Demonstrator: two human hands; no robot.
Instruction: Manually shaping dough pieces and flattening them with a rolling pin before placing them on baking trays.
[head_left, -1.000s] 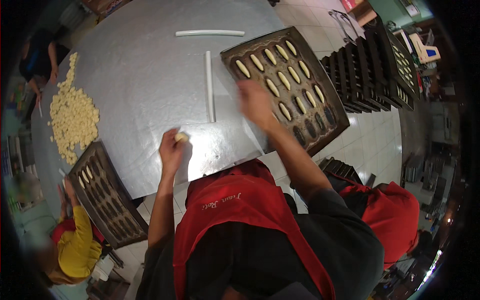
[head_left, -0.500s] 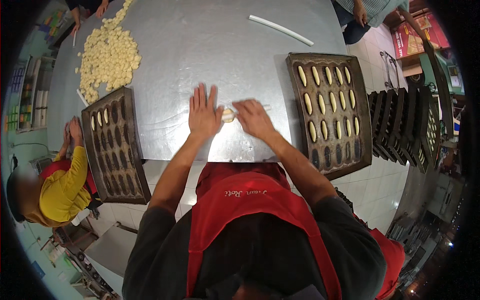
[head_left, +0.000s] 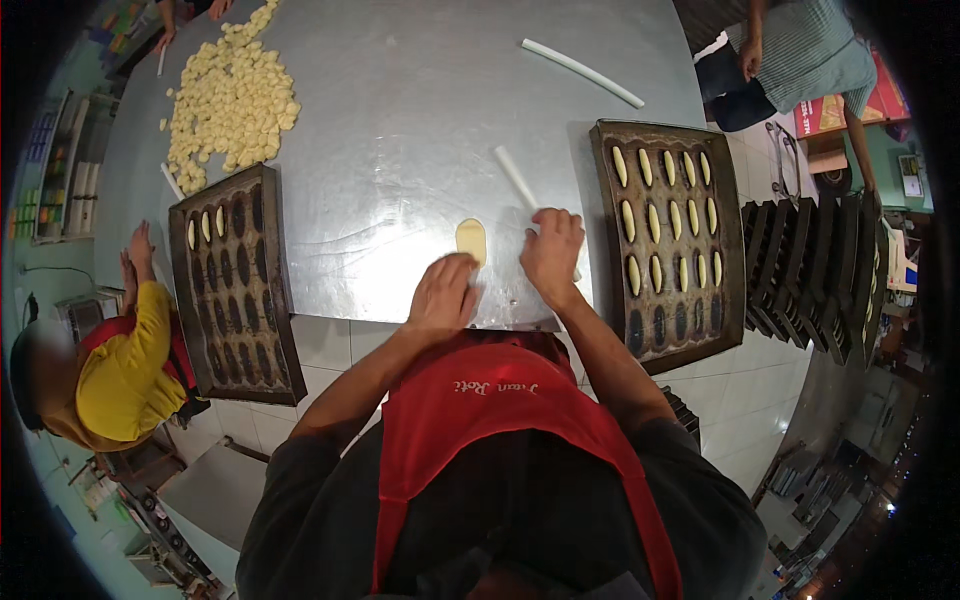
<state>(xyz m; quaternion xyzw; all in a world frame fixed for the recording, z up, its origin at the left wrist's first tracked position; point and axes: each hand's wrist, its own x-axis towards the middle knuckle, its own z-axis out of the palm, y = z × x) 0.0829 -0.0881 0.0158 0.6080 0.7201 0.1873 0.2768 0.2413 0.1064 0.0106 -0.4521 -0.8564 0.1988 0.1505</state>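
A flattened oval of pale dough lies on the metal table in front of me. My left hand is at its near end, fingers bent and closed over that edge; the fingertips are partly hidden. To the right, my right hand is closed around a slim white rolling pin, which slants away to the far left. The pin is clear of the dough.
At right, a dark moulded tray holds several dough strips; a similar tray at left holds 3. Dough balls are heaped at far left. A white rod lies far off. Two people stand across the table; another in yellow works at left.
The dough has gone from a small round to a long flat oval. My right hand has moved right with the pin, off the dough. My left hand has drawn nearer and bent its fingers.
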